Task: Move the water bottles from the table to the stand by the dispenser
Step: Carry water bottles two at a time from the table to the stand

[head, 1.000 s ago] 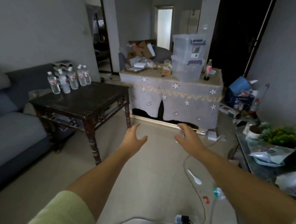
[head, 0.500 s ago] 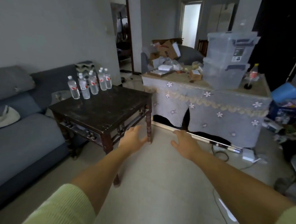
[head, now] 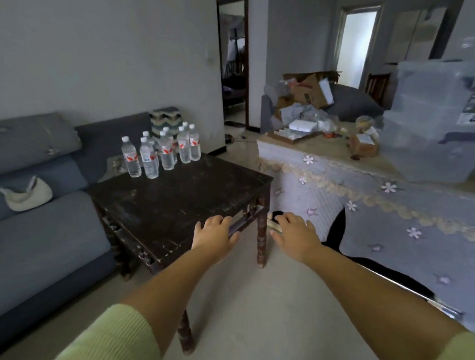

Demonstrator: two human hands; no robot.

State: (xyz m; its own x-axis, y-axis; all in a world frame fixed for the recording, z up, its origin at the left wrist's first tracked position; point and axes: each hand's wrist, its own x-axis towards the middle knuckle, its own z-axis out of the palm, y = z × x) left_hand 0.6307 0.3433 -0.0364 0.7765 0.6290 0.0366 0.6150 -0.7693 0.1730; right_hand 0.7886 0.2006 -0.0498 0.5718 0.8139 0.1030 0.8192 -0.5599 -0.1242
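Clear plastic water bottles (head: pixel 161 150) sat bunched at the dark wooden table's (head: pixel 176 201) 11 o'clock corner; left hand (head: pixel 213 236) and right hand (head: pixel 295 233) loosely spread, empty. I figured grabbing one would topple its neighbours.

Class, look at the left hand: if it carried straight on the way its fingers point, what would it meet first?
Probably the bare top of the dark table, then the water bottles at its far edge. The left hand is open; depth is uncertain.
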